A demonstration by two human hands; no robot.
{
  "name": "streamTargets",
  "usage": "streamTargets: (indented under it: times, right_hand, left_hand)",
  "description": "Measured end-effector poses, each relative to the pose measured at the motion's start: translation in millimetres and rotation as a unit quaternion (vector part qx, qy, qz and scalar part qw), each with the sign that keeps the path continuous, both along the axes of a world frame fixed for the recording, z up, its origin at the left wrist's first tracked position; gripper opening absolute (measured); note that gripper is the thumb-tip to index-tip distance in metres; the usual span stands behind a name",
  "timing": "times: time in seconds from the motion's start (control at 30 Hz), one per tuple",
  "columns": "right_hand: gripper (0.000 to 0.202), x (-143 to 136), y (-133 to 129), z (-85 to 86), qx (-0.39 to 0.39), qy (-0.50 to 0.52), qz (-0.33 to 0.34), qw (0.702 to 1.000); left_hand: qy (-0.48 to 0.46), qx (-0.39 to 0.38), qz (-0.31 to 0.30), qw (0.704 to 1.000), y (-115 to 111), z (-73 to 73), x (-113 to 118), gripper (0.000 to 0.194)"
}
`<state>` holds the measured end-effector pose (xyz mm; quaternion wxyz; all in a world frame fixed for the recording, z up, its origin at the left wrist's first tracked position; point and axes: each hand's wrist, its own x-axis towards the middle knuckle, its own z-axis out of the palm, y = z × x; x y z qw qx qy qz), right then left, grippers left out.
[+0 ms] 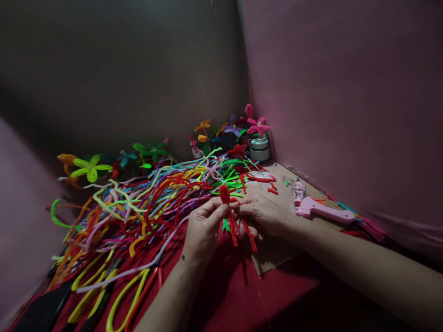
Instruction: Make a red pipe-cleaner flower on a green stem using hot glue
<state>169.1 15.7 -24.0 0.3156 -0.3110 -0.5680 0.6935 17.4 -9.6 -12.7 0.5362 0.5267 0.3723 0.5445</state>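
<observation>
My left hand (204,223) pinches a red pipe cleaner (224,194) between thumb and fingers. The top of this piece is folded into a thick, rounded bud, and its legs hang down below the fingers. My right hand (265,214) is closed on another part of the red pipe cleaner just beside it; a red end (251,237) slants down under that hand. The two hands almost meet. Behind the left fingers shows a small green piece (226,226). A large pile of loose, many-coloured pipe cleaners (166,193) spreads behind and left of my hands.
Finished pipe-cleaner flowers (92,168) line the back wall. A lidded white jar (259,150) stands in the corner. A pink-handled tool (321,210) lies right on a cardboard sheet (272,260). Yellow-handled scissors (116,299) and yellow-and-black pliers (83,306) lie front left on red cloth.
</observation>
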Motion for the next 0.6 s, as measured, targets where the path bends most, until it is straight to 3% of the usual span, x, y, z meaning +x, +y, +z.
streamTargets:
  times: [0.13,0.27,0.5,0.6]
  right_hand:
    - [0.016,-0.7,-1.2,1.1,-0.010,0.002,-0.010,1.000]
    - [0.018,-0.3,-4.3,3.8,0.017,0.006,-0.006,1.000]
    - [0.022,0.2,-1.8,1.3,0.139,-0.057,-0.082,0.985]
    - [0.018,1.4,1.8,-3.4,0.148,-0.039,-0.093,0.984]
  left_hand:
    - [0.073,0.068,0.043,0.994,-1.5,-2.6,1.6,0.013]
    - [0.069,0.078,0.050,0.993,-0.3,-3.3,0.8,0.015]
    - [0.072,0.070,0.057,0.993,-1.7,0.1,-0.2,0.016]
    - [0.083,0.070,0.061,0.992,-3.1,1.4,2.1,0.014]
